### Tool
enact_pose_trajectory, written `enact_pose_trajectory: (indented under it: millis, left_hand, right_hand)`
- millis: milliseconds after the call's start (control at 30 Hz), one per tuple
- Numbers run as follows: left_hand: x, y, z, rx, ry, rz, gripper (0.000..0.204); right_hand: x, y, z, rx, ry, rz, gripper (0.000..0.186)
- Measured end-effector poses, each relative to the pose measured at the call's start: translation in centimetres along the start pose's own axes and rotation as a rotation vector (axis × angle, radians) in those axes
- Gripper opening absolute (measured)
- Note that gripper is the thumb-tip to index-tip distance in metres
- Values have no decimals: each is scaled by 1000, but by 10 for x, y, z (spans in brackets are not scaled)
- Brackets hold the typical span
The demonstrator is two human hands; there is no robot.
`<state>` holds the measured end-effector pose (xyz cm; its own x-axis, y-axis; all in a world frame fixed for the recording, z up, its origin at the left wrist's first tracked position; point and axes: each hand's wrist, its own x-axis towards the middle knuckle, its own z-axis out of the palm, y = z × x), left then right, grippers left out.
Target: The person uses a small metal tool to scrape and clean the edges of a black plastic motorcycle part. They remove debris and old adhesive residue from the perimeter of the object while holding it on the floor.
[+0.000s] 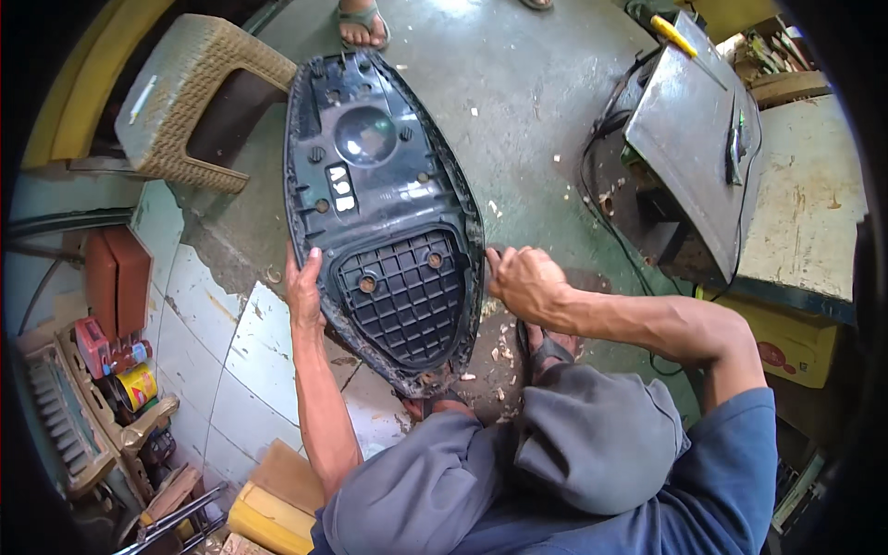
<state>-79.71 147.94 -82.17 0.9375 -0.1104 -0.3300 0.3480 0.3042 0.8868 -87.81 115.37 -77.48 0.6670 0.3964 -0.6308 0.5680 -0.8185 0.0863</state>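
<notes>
A motorcycle seat [370, 208] stands tilted between my legs with its black plastic underside toward me. It has a round dome, a ribbed grid panel and pale painted marks. Its narrower end points away and a ragged cover edge runs round the rim. My left hand [303, 289] grips the left rim, thumb on the near side and the other fingers mostly hidden behind. At the right rim, my right hand [529, 282] is closed, knuckles up. Whether it pinches the cover edge or a small tool cannot be made out.
A woven-pattern plastic stool [199, 97] stands at the far left. On the right, a metal-topped stand [698, 139] carries a yellow-handled screwdriver [675, 37], with black cables [597, 176] hanging beside it. A crate of odds and ends [69, 416] sits lower left. Another person's sandalled foot [365, 26] is beyond the seat.
</notes>
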Motion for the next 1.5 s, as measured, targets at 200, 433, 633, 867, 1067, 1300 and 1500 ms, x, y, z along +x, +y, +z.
enact_pose_trajectory:
  millis: [200,433,633,867,1067,1300,1500]
  left_hand:
    - [9,-1,-5,105,128,-8,56]
    - [4,20,19,276,103,37,66]
    - [9,7,9,208,72,79,64]
    - [28,-3,-14,140,60,87,54]
    - [30,-6,-18,155,-24,133,52]
    - [25,-4,-9,306,32,252,59]
    - [24,-1,-4,291,52,261,61]
  right_hand:
    - [5,2,36,360,232,99,52]
    - [-6,4,28,142,223,93,34]
    - [-3,-4,-9,-7,0,-12,44]
    - [-3,37,39,1111,89,274,51]
    - [-13,23,61,400,315,112,43]
    - [-8,-25,6,4,72,149,52]
    - [3,-22,42,517,384,290,66]
